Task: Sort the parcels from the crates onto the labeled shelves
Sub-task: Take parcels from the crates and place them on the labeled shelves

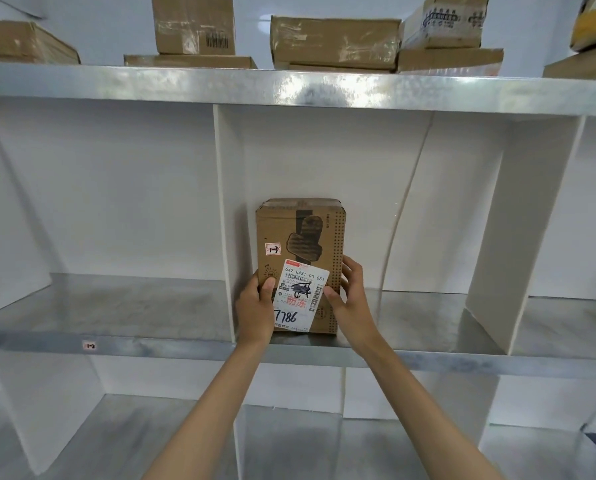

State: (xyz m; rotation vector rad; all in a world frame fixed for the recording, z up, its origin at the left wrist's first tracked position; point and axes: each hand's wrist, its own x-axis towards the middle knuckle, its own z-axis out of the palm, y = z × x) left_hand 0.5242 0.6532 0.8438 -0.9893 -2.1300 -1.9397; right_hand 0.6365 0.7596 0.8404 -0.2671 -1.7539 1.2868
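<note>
Head camera faces shelf (pixel 133 306) squarely, near (wide-angle, seemingly warped).

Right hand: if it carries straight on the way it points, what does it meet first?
The right hand grips the parcel at its right edge. Beyond, the bay looks free until the white back panel, though depth is hard to judge.

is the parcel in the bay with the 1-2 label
No, the parcel stands on the other side of the white divider, to its right.

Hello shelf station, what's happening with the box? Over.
Left hand and right hand grip the parcel. Parcel on middle shelf, beside white divider. Nothing in the way.
</note>
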